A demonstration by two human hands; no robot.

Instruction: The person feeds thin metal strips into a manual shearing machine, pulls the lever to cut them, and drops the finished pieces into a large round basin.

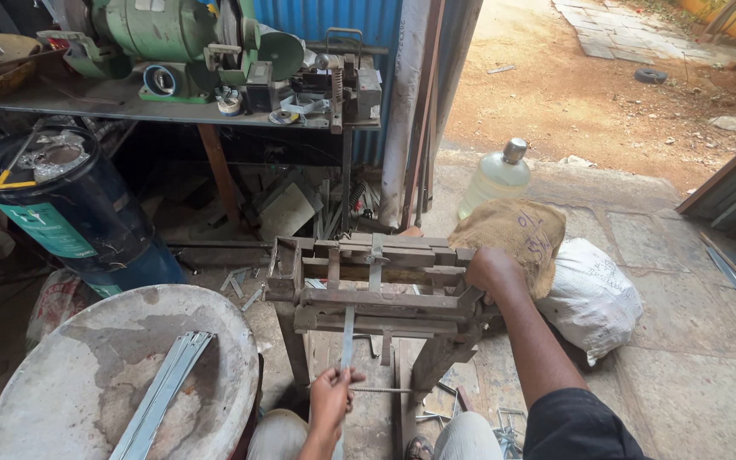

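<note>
A rusty metal bending frame (pixel 368 294) stands on legs in front of me. My left hand (pixel 331 396) is closed around the lower end of a thin flat metal strip (pixel 347 336) that runs up into the frame. My right hand (pixel 491 271) grips the frame's right end, where a lever or handle seems to sit under my fingers. A thin threaded rod (pixel 381 390) sticks out horizontally by my left hand. My knees show at the bottom edge.
A round grey drum lid (pixel 87 375) at lower left carries a bundle of metal strips (pixel 163 392). A blue barrel (pixel 78 213), a cluttered workbench with a green grinder (pixel 172 38), a burlap sack (pixel 513 234), a white sack (pixel 594 294) and a plastic jug (pixel 496 175) surround the frame.
</note>
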